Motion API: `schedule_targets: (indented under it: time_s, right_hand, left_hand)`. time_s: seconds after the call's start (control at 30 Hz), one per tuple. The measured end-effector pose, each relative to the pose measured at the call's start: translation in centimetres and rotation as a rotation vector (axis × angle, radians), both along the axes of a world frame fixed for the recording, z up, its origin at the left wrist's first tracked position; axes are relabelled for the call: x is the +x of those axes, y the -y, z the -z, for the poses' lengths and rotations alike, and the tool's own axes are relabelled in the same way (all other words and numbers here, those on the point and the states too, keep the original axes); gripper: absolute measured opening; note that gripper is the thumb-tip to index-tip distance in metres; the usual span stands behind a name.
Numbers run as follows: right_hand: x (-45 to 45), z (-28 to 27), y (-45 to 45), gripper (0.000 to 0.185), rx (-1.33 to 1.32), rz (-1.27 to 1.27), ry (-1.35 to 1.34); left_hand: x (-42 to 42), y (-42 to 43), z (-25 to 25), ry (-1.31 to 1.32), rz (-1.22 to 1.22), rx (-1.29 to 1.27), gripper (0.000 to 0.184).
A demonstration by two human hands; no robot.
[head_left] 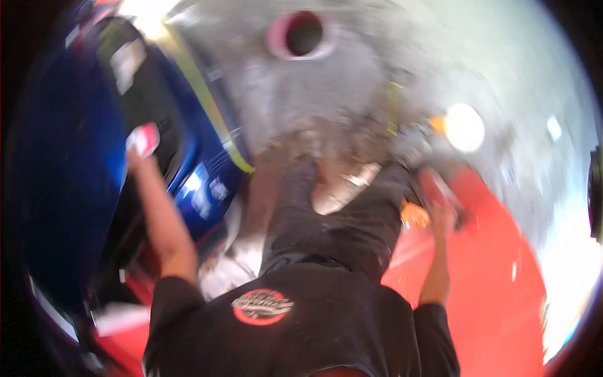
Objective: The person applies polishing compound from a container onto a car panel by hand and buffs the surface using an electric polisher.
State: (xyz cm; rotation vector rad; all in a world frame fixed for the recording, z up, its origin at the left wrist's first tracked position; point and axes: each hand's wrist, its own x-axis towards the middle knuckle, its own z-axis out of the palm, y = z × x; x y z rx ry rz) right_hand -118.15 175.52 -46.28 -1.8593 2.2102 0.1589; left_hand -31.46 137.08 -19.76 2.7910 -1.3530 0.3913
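My left hand [133, 157] reaches over the blue car body [56, 157]. Its fingers are closed round a small pink-and-white object [146, 138], blurred, against the black panel [151, 94] of the car. On the other side, my right hand [443, 217] is closed on a reddish oblong object [433, 187] at the edge of a bright red panel [483, 276]. Motion blur hides the exact kind of both objects. Beside the right hand lies something orange [414, 215], partly behind my leg.
A pink bucket-like container [276, 36] with a dark inside stands on the grey floor [389, 38]. Near my feet are a white round thing [465, 127] with an orange part and a yellow-green strip [394, 107]. Yellow-green tape [207, 94] runs along the blue car.
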Motion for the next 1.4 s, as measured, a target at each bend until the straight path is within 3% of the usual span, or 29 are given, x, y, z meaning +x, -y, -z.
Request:
schedule_targets:
  time_s: [0.07,0.1,0.13,0.17,0.2,0.23,0.3,0.37,0.43,0.53,0.6,0.8,0.83,0.93,1.03,1.13,1.23,1.33,1.4]
  right_hand:
    - [-7.6,6.2,0.3,0.057,0.229,-0.005,0.008]
    - [-13.4,11.4,0.7,0.061,0.333,-0.074,-0.047]
    - [-12.0,7.7,6.2,0.061,0.295,0.145,0.118]
    - [-14.3,10.9,8.8,0.06,0.317,0.209,0.002]
    - [-16.8,13.8,10.9,0.063,0.339,0.167,0.046]
    - [-19.5,15.7,12.7,0.066,0.36,0.146,0.073]
    - [-21.6,17.5,17.9,0.072,0.494,0.172,-0.065]
    - [-26.7,24.0,20.5,0.078,0.433,0.232,-0.07]
    - [-29.5,27.0,23.1,0.08,0.456,0.228,-0.027]
    - [-32.8,33.8,25.3,0.081,0.317,0.177,-0.046]
    - [-33.9,37.5,26.7,0.084,0.375,0.183,-0.082]
    - [-33.2,42.9,28.8,0.093,0.425,0.219,-0.084]
    - [-33.3,44.3,28.5,0.095,0.399,0.243,0.016]
    - [-31.3,47.0,26.8,0.094,0.225,0.267,-0.157]
    - [-30.1,45.5,25.2,0.091,0.257,0.068,-0.333]
    - [-34.2,44.8,24.2,0.093,0.042,-0.036,0.054]
    - [-36.8,43.5,25.2,0.103,0.243,0.302,-0.059]
    - [-43.2,52.5,22.3,0.113,0.165,0.489,0.104]
    - [-41.4,49.4,23.8,0.116,0.243,0.517,0.06]
  left_hand:
    - [-8.8,-2.0,-2.3,0.031,0.024,-0.119,0.029]
    - [-12.5,-2.5,-2.3,-0.151,0.099,-0.269,0.033]
    - [-16.1,-2.9,-2.1,-0.334,0.176,-0.416,0.038]
    - [-18.3,-5.6,1.8,-0.127,0.313,-0.382,0.048]
    - [-23.4,-8.4,3.8,-0.198,0.328,-0.262,0.058]
    - [-27.1,-10.6,4.8,-0.251,0.495,-0.032,0.06]
    - [-34.6,-15.5,8.7,-0.208,0.653,0.325,0.063]
    - [-42.1,-20.8,12.9,-0.408,0.639,0.485,0.072]
    - [-49.2,-24.5,13.7,-0.722,0.606,0.586,0.07]
    - [-55.8,-25.5,15.6,-0.837,0.703,0.767,0.065]
    - [-57.7,-24.5,16.8,-0.857,0.662,0.756,0.061]
    - [-56.2,-23.9,22.0,-0.815,0.134,0.704,0.052]
    - [-55.7,-23.7,22.3,-0.801,0.105,0.734,0.049]
    - [-55.6,-23.2,22.6,-0.763,0.073,0.836,0.05]
    - [-56.9,-23.8,23.4,-0.827,0.048,0.889,0.047]
    - [-58.4,-24.0,24.0,-0.904,0.07,0.953,0.047]
    - [-59.7,-23.1,24.2,-1.012,0.078,0.97,0.046]
    - [-59.9,-22.9,25.0,-1.057,0.069,0.956,0.046]
    - [-59.9,-23.0,25.3,-1.057,0.029,0.955,0.045]
